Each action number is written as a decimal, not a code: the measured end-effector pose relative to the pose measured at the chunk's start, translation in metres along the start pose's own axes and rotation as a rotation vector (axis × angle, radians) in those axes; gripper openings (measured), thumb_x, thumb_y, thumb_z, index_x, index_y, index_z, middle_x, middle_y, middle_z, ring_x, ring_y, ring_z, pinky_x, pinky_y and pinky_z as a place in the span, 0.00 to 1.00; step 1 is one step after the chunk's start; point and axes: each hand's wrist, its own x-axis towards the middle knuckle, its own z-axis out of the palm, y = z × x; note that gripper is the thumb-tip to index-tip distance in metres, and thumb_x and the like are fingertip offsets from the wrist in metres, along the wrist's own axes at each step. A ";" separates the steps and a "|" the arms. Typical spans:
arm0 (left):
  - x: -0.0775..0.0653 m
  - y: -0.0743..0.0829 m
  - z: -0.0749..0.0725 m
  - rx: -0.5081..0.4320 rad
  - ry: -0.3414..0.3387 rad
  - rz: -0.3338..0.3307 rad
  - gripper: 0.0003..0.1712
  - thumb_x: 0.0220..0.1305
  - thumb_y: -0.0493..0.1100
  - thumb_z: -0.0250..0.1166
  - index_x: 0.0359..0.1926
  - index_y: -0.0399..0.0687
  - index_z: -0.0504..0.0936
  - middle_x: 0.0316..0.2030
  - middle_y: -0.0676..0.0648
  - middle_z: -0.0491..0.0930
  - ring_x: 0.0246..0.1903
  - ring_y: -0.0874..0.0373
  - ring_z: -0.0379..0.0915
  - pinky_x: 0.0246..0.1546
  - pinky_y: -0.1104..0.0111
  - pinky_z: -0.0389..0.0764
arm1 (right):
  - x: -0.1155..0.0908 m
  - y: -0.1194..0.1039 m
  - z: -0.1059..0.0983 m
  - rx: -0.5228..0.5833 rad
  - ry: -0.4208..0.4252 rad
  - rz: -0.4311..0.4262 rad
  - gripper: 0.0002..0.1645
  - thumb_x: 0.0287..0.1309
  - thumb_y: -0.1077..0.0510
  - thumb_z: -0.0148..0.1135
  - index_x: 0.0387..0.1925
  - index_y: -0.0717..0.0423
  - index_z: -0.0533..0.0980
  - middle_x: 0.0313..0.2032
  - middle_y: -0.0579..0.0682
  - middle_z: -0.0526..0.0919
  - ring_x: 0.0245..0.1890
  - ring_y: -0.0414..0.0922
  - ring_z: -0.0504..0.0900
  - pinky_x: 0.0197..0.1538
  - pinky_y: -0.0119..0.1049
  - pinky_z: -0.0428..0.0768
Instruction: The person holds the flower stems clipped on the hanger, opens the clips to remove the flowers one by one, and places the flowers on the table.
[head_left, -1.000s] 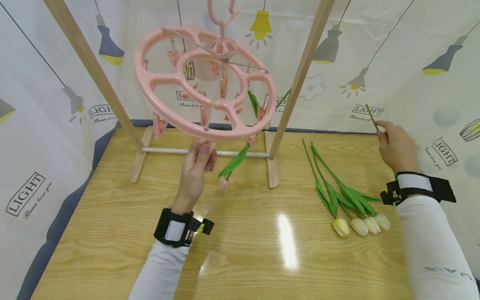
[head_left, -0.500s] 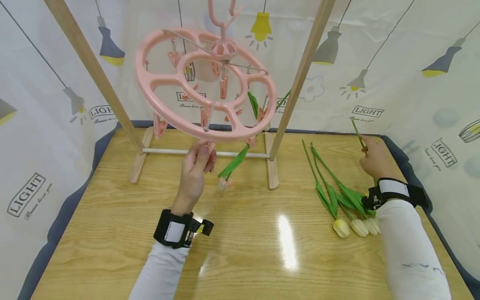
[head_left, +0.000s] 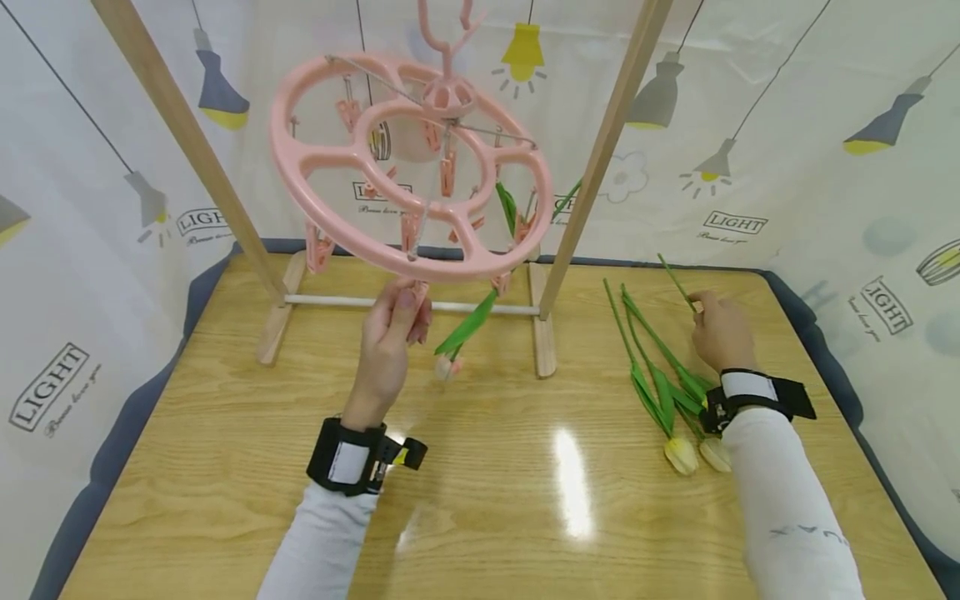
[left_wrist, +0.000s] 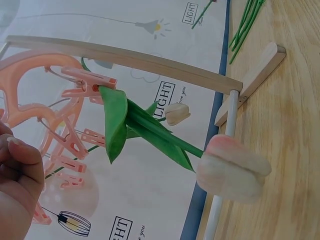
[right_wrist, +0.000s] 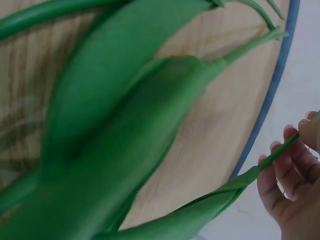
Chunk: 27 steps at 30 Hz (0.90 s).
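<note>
A pink round clip hanger (head_left: pixel 450 268) hangs from its hook, with pink clothespins dangling below its ring. At the front rim my left hand (head_left: pixel 385 346) pinches one clothespin (head_left: pixel 422 289), mostly covered by the fingers. Just right of that hand a white-pink tulip (left_wrist: pixel 232 170) hangs head down from another clothespin (left_wrist: pixel 92 82). My right hand (head_left: pixel 722 332) pinches a tulip stem (head_left: pixel 677 283) between thumb and fingers; its stem end points up and away. In the right wrist view the held tulip's leaves (right_wrist: pixel 200 212) trail back from the fingers.
White tulips (head_left: pixel 680 456) lie on the wooden table (head_left: pixel 525 517), partly under the right forearm. A wooden stand (head_left: pixel 600 167) with a white crossbar (head_left: pixel 330 302) frames the hanger. Another tulip (left_wrist: pixel 177 114) hangs farther back. A lamp-print cloth (head_left: pixel 810 200) covers the walls.
My right hand has moved left and nearer with the tulip, from the right table edge to over the lying tulips. The left hand stays at the same clothespin.
</note>
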 end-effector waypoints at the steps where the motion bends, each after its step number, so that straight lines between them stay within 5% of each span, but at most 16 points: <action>1: 0.000 0.000 0.000 -0.001 0.000 -0.002 0.14 0.78 0.50 0.46 0.55 0.60 0.75 0.27 0.51 0.68 0.21 0.64 0.57 0.23 0.76 0.63 | -0.001 -0.001 0.002 -0.013 0.013 0.009 0.20 0.71 0.67 0.45 0.62 0.68 0.67 0.41 0.76 0.76 0.39 0.71 0.77 0.37 0.62 0.75; 7: 0.000 0.001 0.000 -0.004 0.005 -0.017 0.13 0.79 0.49 0.45 0.54 0.61 0.76 0.27 0.51 0.68 0.21 0.62 0.57 0.24 0.77 0.63 | -0.004 -0.006 0.009 -0.028 0.005 0.057 0.22 0.70 0.67 0.47 0.64 0.66 0.66 0.43 0.75 0.75 0.38 0.70 0.77 0.33 0.59 0.76; 15: -0.001 0.001 0.000 -0.006 -0.003 -0.008 0.14 0.79 0.49 0.45 0.54 0.64 0.75 0.28 0.52 0.68 0.22 0.65 0.58 0.24 0.77 0.63 | -0.003 -0.008 0.020 0.008 -0.156 0.042 0.32 0.55 0.76 0.47 0.65 0.74 0.62 0.46 0.76 0.73 0.45 0.70 0.74 0.42 0.59 0.76; 27: -0.001 0.001 0.000 -0.005 -0.006 0.004 0.13 0.78 0.51 0.46 0.54 0.63 0.75 0.28 0.53 0.69 0.22 0.65 0.58 0.24 0.77 0.64 | -0.009 -0.014 0.029 0.012 -0.162 0.048 0.23 0.60 0.75 0.50 0.57 0.74 0.70 0.46 0.77 0.74 0.45 0.69 0.75 0.44 0.60 0.76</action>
